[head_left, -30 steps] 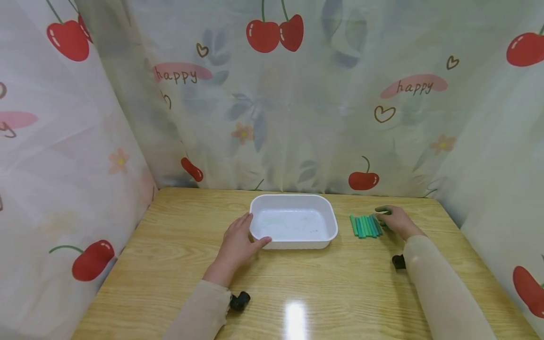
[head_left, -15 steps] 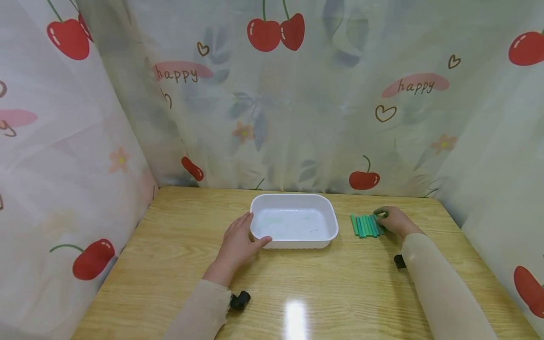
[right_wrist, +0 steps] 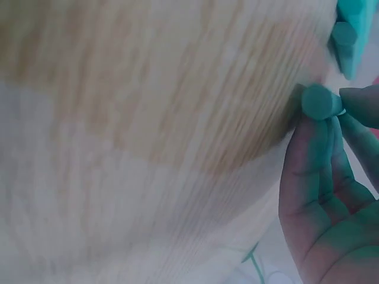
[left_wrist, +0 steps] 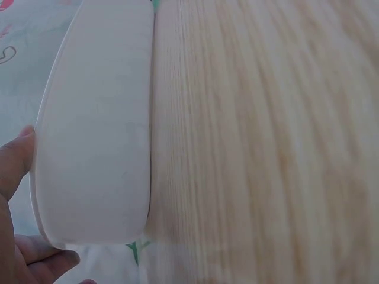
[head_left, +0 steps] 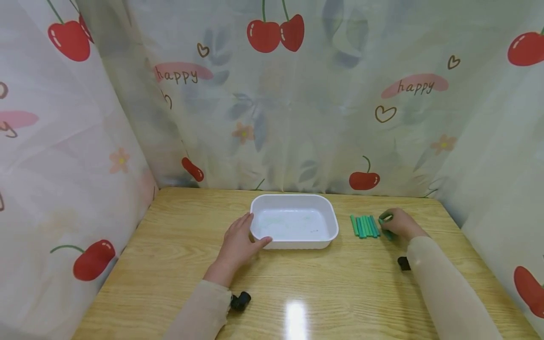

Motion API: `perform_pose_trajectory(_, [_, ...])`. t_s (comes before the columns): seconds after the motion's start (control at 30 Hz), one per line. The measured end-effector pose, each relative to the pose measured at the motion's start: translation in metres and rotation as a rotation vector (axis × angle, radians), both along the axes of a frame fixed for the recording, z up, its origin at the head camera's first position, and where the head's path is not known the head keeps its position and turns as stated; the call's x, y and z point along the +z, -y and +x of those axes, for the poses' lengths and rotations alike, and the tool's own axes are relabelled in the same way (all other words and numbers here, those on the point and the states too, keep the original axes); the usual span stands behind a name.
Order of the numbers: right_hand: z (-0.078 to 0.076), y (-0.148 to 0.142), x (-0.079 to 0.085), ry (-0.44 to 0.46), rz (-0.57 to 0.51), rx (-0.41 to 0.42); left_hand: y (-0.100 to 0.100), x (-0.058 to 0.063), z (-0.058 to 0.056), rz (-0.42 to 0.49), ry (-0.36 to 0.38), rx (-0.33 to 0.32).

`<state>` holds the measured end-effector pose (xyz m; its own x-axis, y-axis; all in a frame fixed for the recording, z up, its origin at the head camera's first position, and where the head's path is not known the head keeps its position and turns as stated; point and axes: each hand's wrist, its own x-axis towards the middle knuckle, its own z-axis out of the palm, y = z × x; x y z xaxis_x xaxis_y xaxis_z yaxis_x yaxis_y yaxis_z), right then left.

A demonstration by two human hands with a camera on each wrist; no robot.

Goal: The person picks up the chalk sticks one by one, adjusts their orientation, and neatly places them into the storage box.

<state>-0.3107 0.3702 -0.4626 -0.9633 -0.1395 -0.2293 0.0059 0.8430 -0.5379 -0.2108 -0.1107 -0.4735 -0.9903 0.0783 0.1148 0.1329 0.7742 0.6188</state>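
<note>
In the head view my left hand (head_left: 234, 243) holds the near left corner of a white plastic basin (head_left: 293, 245), thumb on the front side, fingers at the left side. The left wrist view shows the thumb and fingertips at the rim of the basin (left_wrist: 95, 130). My right hand (head_left: 399, 224) pinches a green chalk stick (right_wrist: 318, 102) between thumb and fingers, low over the table. Left of that hand lies a row of several green and teal chalk sticks (head_left: 364, 226). Green dust coats the right fingers (right_wrist: 302, 171).
The wooden table (head_left: 323, 288) carries the basin, with the chalk row to its right. A cherry-print curtain (head_left: 289, 118) stands behind the table and along both sides. Black wrist cameras sit under both sleeves.
My right hand has closed on the rightmost chalk stick and drawn it a little to the right, apart from the row. My left hand and the basin stay in place.
</note>
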Motion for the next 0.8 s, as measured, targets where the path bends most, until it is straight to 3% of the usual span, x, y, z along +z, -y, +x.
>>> perform_pose_trajectory(0.3, [0.014,0.001,0.004,0.077,-0.172,-0.08,-0.001,-0.003,0.0,-0.005,0.015,0.01])
perform_pose_trajectory(0.57, [0.022,-0.001,0.007,0.084,-0.247,-0.104,-0.002,-0.003,-0.001,-0.01,0.022,0.009])
perform_pose_trajectory(0.8, [0.032,0.006,0.019,0.061,-0.325,-0.12,-0.001,-0.001,-0.001,-0.008,0.015,0.003])
